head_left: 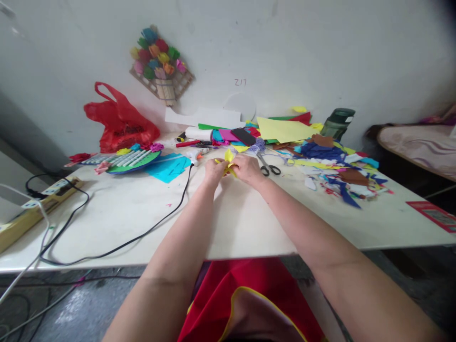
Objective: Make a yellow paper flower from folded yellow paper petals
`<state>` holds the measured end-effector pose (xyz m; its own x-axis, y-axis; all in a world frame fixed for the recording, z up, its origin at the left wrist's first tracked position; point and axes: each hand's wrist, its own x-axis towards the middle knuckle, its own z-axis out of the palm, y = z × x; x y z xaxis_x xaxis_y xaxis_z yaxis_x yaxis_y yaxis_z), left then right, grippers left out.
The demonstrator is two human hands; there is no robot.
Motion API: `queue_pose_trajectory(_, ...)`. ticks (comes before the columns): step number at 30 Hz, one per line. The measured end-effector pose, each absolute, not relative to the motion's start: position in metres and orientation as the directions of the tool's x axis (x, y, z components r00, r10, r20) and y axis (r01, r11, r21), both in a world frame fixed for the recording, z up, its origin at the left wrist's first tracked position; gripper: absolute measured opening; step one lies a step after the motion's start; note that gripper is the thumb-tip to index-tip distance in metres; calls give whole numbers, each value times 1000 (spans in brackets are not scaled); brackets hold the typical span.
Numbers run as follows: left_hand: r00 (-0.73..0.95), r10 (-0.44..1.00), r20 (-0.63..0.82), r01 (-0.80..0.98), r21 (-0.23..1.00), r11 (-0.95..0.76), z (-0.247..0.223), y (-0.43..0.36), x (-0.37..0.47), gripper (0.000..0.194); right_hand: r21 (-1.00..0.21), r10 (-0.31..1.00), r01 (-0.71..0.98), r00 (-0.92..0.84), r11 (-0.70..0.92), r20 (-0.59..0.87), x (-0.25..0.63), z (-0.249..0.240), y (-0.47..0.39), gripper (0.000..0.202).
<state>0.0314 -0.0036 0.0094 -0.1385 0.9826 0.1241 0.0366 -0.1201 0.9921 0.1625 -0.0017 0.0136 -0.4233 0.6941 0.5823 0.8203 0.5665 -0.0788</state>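
Observation:
A yellow paper flower [229, 156] with pointed petals is held up between my two hands, over the middle of the white table [245, 223]. My left hand [214, 171] pinches it from the left, and my right hand [247, 168] has its fingers closed on the other side. The fingers hide the lower part of the flower. Just right of my right hand lie black-handled scissors [268, 169]. To the left of my left hand sits a white glue gun [195, 156], its black cord running down across the table.
A heap of paper scraps [345, 171] covers the right side. A dark phone [243, 137] rests on coloured sheets at the back. Left stand a red plastic bag [119, 121], a craft panel with paper flowers [133, 161] and a power strip [42, 209]. A green bottle [337, 124] stands back right.

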Motion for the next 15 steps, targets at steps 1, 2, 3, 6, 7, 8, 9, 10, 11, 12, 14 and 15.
queue_pose_trajectory(1,-136,984,117,36,993,-114,9,-4,32,5,-53,678,814,-443,578,586,162,14,-2,19)
queue_pose_trajectory(2,-129,986,109,30,994,-106,9,-3,32,5,-22,658,805,-468,593,590,163,15,-3,18)
queue_pose_trajectory(3,-117,988,101,21,995,-99,9,-4,32,6,12,633,791,-498,611,592,163,15,-4,18)
queue_pose_trajectory(6,-86,992,95,-19,995,-97,9,-4,33,10,119,552,737,-593,665,586,164,18,-7,18)
queue_pose_trajectory(7,-81,992,97,-35,994,-100,9,-5,33,12,150,529,719,-620,679,580,164,19,-8,19)
queue_pose_trajectory(8,-77,992,97,-51,994,-101,10,-5,33,13,175,509,701,-645,691,570,165,20,-10,19)
queue_pose_trajectory(9,-70,993,94,-62,993,-98,10,-6,33,14,195,494,685,-666,702,558,164,22,-11,20)
queue_pose_trajectory(10,-61,994,91,-68,993,-95,10,-6,33,15,206,486,671,-683,712,545,164,23,-12,20)
queue_pose_trajectory(11,-49,995,86,-69,994,-89,10,-7,32,15,208,485,662,-695,720,532,164,23,-13,20)
queue_pose_trajectory(12,-39,996,81,-67,994,-84,10,-7,32,15,198,492,662,-695,723,525,163,24,-14,20)
queue_pose_trajectory(14,-27,997,78,-59,995,-80,11,-7,29,16,125,545,701,-642,702,540,162,23,-13,17)
queue_pose_trajectory(15,-18,997,72,-59,996,-73,11,-7,28,17,63,589,739,-583,671,559,162,23,-12,17)
